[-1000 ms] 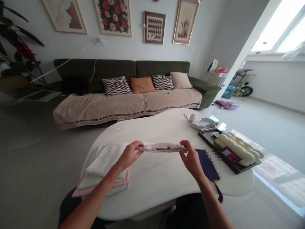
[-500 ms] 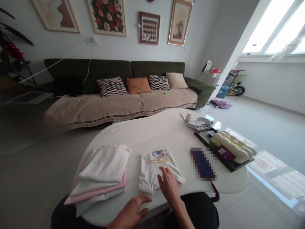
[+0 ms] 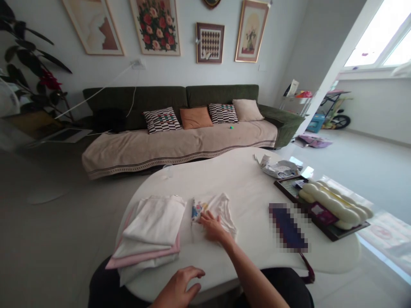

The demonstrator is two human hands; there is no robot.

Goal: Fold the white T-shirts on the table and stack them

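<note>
On my feed I noted the left hand (image 3: pixel 180 285) nearest, at the near edge of the table (image 3: pixel 237 173), thumb and fingers parted, gripping nothing. Farther in, to the left, lay a stack (image 3: pixel 157 222) of folded white and pink cloth. Just right of it I found the white shirt (image 3: pixel 223 207), with the right hand (image 3: pixel 213 227) palm down on it, fingers spread, not clenched. Well right lay a blue item (image 3: pixel 289 226), its surface obscured; beyond it, a tray (image 3: pixel 290 186). Farthest stood the green sofa (image 3: pixel 221 94).
</note>
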